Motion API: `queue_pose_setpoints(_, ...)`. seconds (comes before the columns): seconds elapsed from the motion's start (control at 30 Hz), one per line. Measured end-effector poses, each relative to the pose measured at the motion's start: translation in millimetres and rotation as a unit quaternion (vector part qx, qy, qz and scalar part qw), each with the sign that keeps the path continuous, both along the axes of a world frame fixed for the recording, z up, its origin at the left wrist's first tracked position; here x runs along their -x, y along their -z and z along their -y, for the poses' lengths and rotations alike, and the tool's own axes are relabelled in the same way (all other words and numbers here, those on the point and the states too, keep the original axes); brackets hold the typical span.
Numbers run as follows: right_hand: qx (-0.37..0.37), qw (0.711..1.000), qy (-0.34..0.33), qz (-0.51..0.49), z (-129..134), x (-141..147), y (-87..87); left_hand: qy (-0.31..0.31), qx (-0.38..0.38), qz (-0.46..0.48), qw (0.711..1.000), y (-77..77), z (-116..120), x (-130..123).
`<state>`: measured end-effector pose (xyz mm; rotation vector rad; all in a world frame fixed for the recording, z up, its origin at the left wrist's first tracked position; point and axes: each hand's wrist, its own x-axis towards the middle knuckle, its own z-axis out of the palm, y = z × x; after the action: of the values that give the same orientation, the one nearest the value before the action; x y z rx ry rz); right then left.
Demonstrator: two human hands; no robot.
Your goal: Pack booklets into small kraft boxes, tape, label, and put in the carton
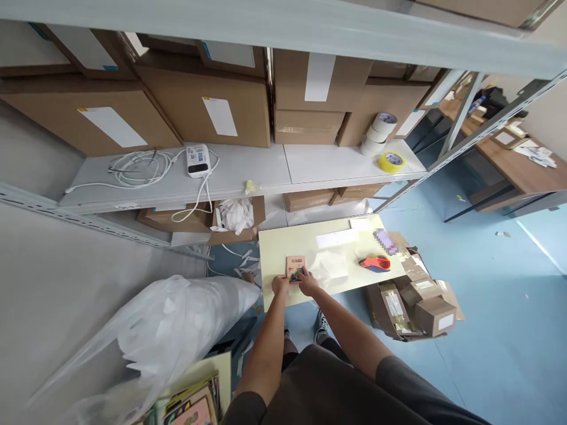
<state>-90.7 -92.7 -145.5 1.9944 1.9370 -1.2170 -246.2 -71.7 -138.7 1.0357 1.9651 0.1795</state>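
A small pink book (pixel 296 261) with a coloured picture on its cover lies on the pale yellow table (pixel 283 239), near its left end. My left hand (pixel 280 284) is at the book's lower left corner, its fingers gripping that edge. My right hand (pixel 308 282) holds the lower right side, with fingertips over the cover. Just right of the book is a crumpled translucent white wrapping sheet (pixel 330 265). White paper slips (pixel 337 238) lie towards the back of the table, and a red and blue tape dispenser (pixel 375 263) sits at the right.
Behind the table stands a metal shelf (pixel 248 171) with cardboard boxes (pixel 212 106), tape rolls (pixel 391 162) and a white device (pixel 198 160). A box of small cartons (pixel 411 295) is on the floor at right. At left are a large plastic bag (pixel 177 330) and stacked books (pixel 195 407).
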Motion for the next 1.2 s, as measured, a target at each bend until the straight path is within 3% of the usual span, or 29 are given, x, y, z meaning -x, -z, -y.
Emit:
queue_pose_setpoints(0.17,-0.002,0.998,-0.01,-0.057,-11,-15,1.9,-0.016,-0.018,-0.002,1.0,-10.7,9,-6)
queue_pose_setpoints(0.37,-0.048,0.973,0.142,-0.173,-22,-32,-2.7,-0.01,-0.119,-0.015,0.993,-33.0,29,-43)
queue_pose_setpoints(0.5,-0.007,0.936,0.247,-0.249,-21,-41,-2.7,0.022,-0.209,-0.001,0.978,-34.8,36,-77)
queue_pose_setpoints(0.67,-0.019,0.947,0.249,-0.199,-29,-65,-5.2,0.04,-0.278,0.056,0.958,-31.8,40,-106)
queue_pose_setpoints(0.77,-0.032,0.953,0.252,-0.166,-31,-84,-7.0,0.086,-0.285,0.074,0.952,-31.4,40,-119)
queue_pose_setpoints(0.87,-0.037,0.957,0.262,-0.118,-25,-101,-6.7,0.156,-0.278,0.028,0.947,-29.1,43,-128)
queue_pose_setpoints(1.1,-0.011,0.964,0.267,-0.014,-17,-127,-4.4,0.379,-0.146,-0.045,0.913,-19.6,52,-133)
queue_pose_setpoints(1.2,-0.042,0.959,0.28,0.007,-20,-132,-8.9,0.41,-0.107,-0.043,0.905,-22.0,50,-136)
